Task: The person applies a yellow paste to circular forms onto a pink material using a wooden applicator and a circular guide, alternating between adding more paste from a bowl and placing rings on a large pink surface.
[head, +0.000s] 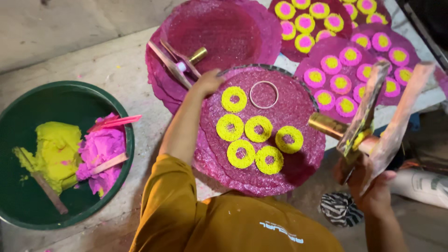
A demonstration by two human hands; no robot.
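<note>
My left hand (208, 82) rests on the far left rim of a round pink woven mat (298, 109). On the mat lie several yellow dough rings (258, 129) and one bare metal ring (263, 94). My right hand (368, 184) grips a wooden press (373, 119) with two long handles and a brass barrel, held above the mat's right edge. Yellow dough smears the press.
A green basin (70, 91) at left holds yellow dough (56, 151), pink dough (100, 154) and wooden sticks. A second press (179, 63) lies on stacked pink mats behind. More mats (354, 70) at the back right carry pink-and-yellow rings. A striped cloth (340, 209) lies below.
</note>
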